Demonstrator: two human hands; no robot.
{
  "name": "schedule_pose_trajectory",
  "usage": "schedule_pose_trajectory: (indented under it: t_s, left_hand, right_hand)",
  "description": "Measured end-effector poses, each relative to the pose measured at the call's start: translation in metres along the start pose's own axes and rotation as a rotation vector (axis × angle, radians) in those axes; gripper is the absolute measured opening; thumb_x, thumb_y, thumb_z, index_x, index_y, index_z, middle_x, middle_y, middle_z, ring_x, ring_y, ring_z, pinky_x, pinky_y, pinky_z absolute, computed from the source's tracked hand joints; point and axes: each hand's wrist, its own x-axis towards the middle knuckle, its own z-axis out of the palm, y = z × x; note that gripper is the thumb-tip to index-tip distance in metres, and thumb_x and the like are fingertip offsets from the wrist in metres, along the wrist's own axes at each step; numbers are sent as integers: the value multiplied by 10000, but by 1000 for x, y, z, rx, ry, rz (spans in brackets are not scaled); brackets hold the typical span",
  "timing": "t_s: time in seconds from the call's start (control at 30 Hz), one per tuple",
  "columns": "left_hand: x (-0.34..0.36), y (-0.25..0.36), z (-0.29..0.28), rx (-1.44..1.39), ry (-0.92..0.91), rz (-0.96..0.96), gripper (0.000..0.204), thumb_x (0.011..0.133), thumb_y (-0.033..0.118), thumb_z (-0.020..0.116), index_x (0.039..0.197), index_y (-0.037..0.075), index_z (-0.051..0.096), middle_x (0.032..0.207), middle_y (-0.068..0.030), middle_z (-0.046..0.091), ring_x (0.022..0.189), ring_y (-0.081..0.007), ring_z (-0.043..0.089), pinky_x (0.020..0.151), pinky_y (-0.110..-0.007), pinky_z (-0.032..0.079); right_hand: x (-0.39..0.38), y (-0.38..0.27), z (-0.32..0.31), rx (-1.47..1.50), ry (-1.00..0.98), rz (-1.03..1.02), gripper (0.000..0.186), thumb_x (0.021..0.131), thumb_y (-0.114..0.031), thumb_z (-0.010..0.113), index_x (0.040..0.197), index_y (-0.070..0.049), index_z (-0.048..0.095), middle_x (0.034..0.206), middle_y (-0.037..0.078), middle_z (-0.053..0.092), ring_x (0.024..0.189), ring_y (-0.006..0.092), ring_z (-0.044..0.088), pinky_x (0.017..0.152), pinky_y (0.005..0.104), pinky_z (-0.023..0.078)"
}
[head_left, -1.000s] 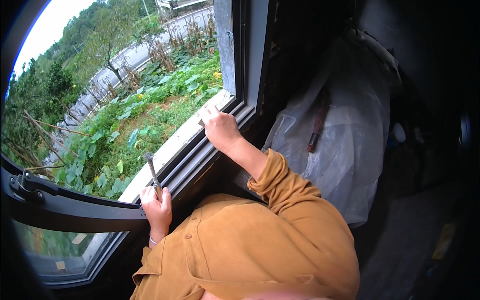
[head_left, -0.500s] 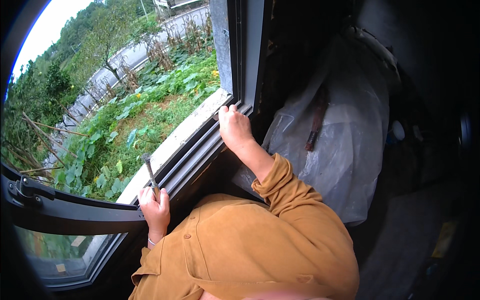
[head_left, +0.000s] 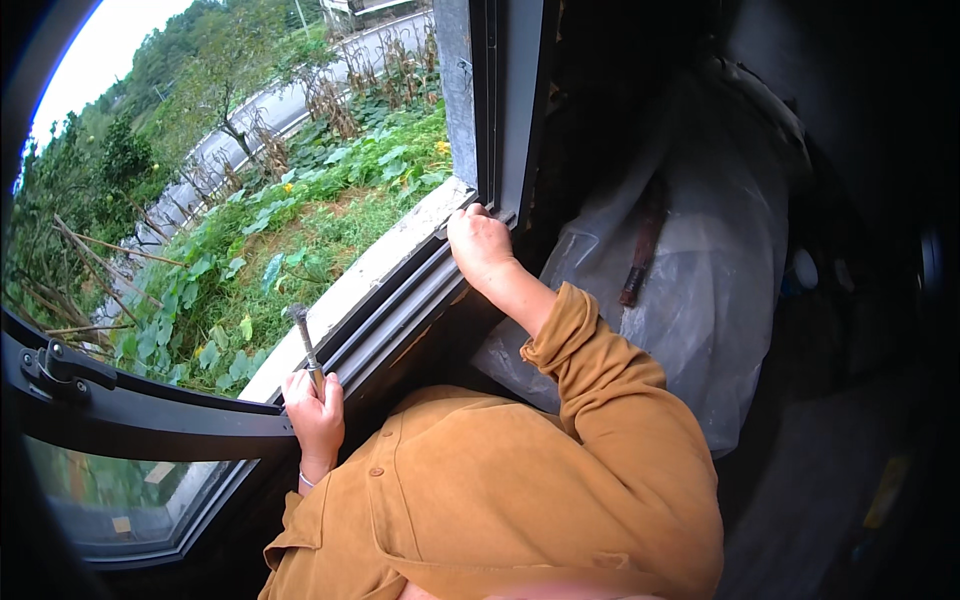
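My left hand (head_left: 316, 412) is closed round the wooden handle of a small brush (head_left: 305, 335), at the lower end of the window sill. The brush points up and away, its dark, matted tip over the pale outer ledge (head_left: 375, 267). My right hand (head_left: 480, 243) rests at the far corner of the dark window frame (head_left: 372, 328), its fingers curled down onto the track. Whatever those fingers may grip is hidden by the hand.
The opened sash (head_left: 180, 425) with its hinged arm (head_left: 65, 370) swings out on the left. Clear plastic sheeting (head_left: 690, 330) drapes something on the right, with a brown-handled brush (head_left: 642, 250) on it. Outside lie green plants (head_left: 300, 230) and a road.
My right hand has shifted slightly along the frame, closer into its far corner. The left hand still holds the brush in nearly the same place. The whole view has shifted a little.
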Motion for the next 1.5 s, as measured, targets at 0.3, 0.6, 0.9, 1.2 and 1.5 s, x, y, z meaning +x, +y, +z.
schedule_pose_trajectory:
  t_s: [0.3,0.6,0.9,1.2,1.5]
  left_hand:
    - [0,-2,1,1,16,20,269,797,102,573,600,10,414,621,-133,421,661,-307,409,625,-407,327]
    - [-2,-3,-1,5,16,24,270,797,103,572,600,9,413,621,-135,418,661,-310,408,624,-411,327]
    - [0,-2,0,1,4,14,267,795,99,569,603,8,406,618,-138,413,661,-318,402,625,-416,328]
    - [1,-1,1,9,17,27,271,796,95,566,599,9,401,615,-135,409,656,-317,400,630,-415,328]
    - [0,0,-1,6,20,11,257,802,98,561,609,15,412,612,-136,415,654,-314,402,633,-410,327]
  right_hand:
    - [0,-2,-13,20,-89,-11,169,767,-82,549,886,16,620,837,198,619,687,210,661,540,291,542]
    - [0,-17,-27,42,54,-140,154,756,-88,545,865,-20,630,795,167,613,691,225,652,507,297,530]
    - [13,-47,-10,432,152,-171,93,801,-71,512,865,-37,571,845,157,597,679,274,652,588,346,537]
    - [-34,1,-26,254,110,26,25,799,-76,532,815,-57,534,775,112,575,589,230,640,501,307,525]
    - [-11,14,-1,442,211,66,26,802,-42,491,798,-47,517,771,155,557,608,338,614,543,410,511]
